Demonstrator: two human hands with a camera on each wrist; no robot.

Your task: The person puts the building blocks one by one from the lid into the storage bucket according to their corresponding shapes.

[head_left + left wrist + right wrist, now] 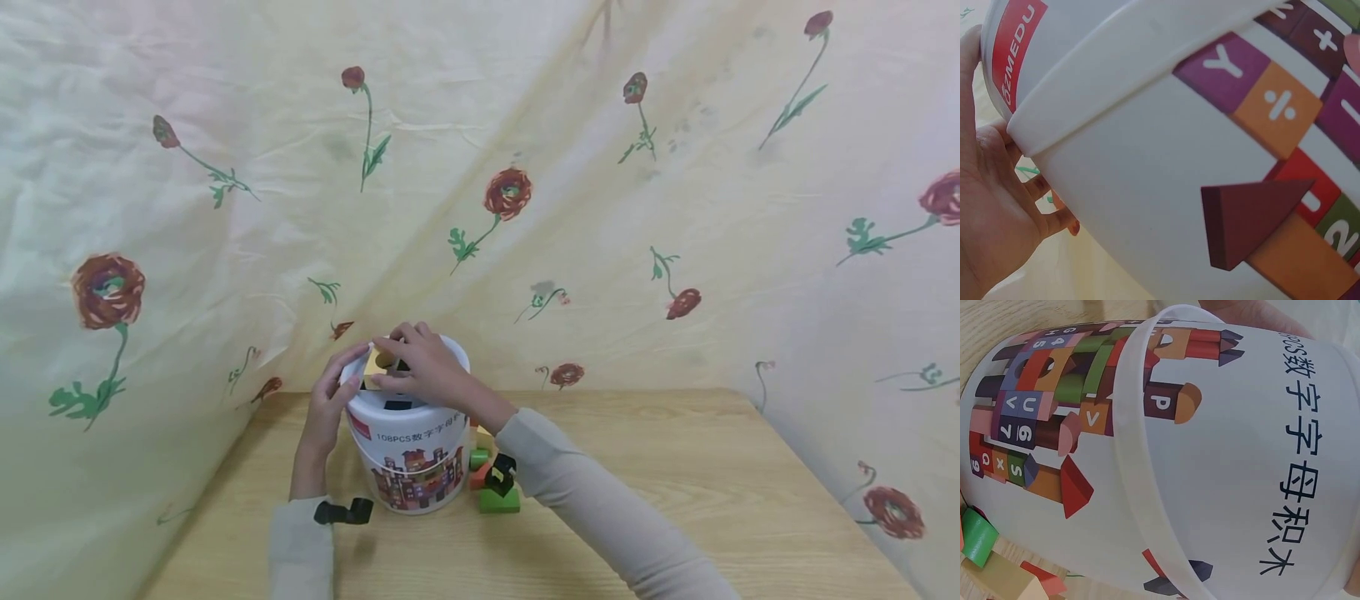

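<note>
A white bucket printed with pictures of toy blocks stands upright on the table. My left hand holds its left side near the rim, and in the left wrist view the fingers bend in against the bucket wall. Over the bucket's top, my right hand pinches a yellow block with a rounded cut-out, thumb on the near side and fingers on the far side. Dark patches show on the white top around the block. The right wrist view shows mostly the bucket's printed wall and its white handle.
Beside the bucket's right side lie loose blocks, among them a flat green block, a green cylinder and an orange block. The wooden table meets a flowered cloth at the back and sides.
</note>
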